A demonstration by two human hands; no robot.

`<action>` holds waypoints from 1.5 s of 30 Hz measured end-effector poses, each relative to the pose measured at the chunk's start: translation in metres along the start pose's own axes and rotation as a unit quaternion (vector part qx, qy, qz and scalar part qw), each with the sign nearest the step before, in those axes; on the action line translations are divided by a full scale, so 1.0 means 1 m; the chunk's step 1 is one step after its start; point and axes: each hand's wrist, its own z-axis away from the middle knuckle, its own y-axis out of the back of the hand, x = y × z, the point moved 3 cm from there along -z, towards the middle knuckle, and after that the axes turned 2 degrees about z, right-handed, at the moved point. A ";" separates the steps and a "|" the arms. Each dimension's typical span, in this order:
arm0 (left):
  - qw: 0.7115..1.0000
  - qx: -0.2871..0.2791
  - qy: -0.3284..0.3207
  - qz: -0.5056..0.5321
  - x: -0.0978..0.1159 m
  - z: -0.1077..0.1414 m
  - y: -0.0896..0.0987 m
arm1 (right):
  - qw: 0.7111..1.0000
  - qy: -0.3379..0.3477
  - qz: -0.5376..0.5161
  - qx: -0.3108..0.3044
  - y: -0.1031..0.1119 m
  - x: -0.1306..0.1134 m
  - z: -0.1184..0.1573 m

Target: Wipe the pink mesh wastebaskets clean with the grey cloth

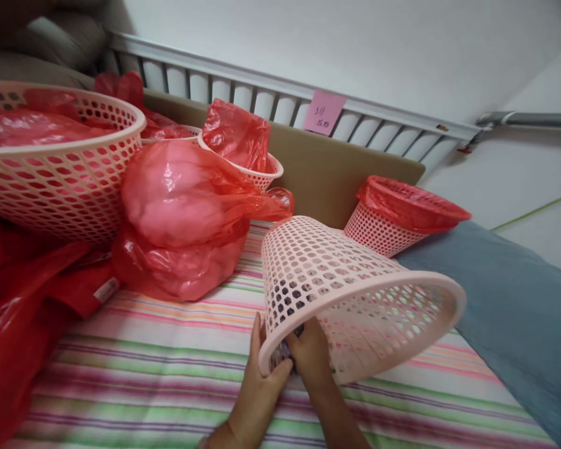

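Note:
A pale pink perforated basket [327, 262] lies tilted on the striped sheet, its wide mouth facing me. My left hand [257, 386] grips its near left rim, thumb over the edge and fingers along the outside. Inside the mouth, close to the same rim, is my right hand [311, 352]. Its fingers are closed around a small dark thing that I cannot make out. Directly left of the basket sits a full red plastic bag [182, 218] with its top gathered.
A large pink basket [60, 181] holding red plastic stands at left. Another basket with a red liner [388, 218] is at right, near a blue-grey cloth [514, 312]. Behind are a white radiator [243, 93] with a pink note [325, 112] and a brown board [327, 168].

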 end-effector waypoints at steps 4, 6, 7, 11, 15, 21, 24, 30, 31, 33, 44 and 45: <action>0.994 0.032 -0.054 -0.091 0.021 -0.004 0.008 | 0.999 0.005 0.042 -0.001 0.001 0.000 -0.001; 0.990 0.028 -0.055 -0.129 0.024 -0.005 0.011 | 0.999 0.008 0.039 -0.009 0.000 -0.002 -0.001; 0.989 0.027 -0.052 -0.137 0.023 -0.005 0.012 | 0.999 0.006 0.033 -0.013 -0.001 -0.003 0.000; 0.991 0.040 -0.036 -0.121 0.014 -0.003 0.014 | 1.000 0.001 -0.017 -0.024 -0.005 -0.006 0.003; 0.996 0.046 -0.021 -0.077 0.001 0.001 0.009 | 0.997 0.038 -0.063 -0.008 -0.009 -0.007 0.006; 0.999 -0.012 -0.012 -0.049 -0.011 0.003 0.000 | 0.999 0.042 -0.028 0.006 -0.004 -0.001 0.003; 0.997 -0.002 -0.043 -0.066 0.002 0.000 0.005 | 0.999 0.034 -0.006 0.006 -0.001 -0.001 0.002; 0.987 0.013 -0.072 -0.145 0.021 -0.004 0.010 | 0.999 0.027 0.019 -0.007 -0.003 -0.004 0.003; 0.988 0.016 -0.061 -0.139 0.020 -0.005 0.010 | 0.999 0.026 0.015 -0.011 -0.004 -0.004 0.003; 0.991 0.019 -0.040 -0.123 0.018 -0.005 0.010 | 0.999 0.028 -0.001 -0.019 -0.005 -0.006 0.004; 0.997 0.008 -0.018 -0.068 -0.017 0.005 0.004 | 0.995 0.064 -0.077 0.001 -0.006 -0.008 0.006; 0.998 -0.004 -0.021 -0.061 -0.017 0.005 0.003 | 0.996 0.058 -0.070 0.002 -0.006 -0.005 0.005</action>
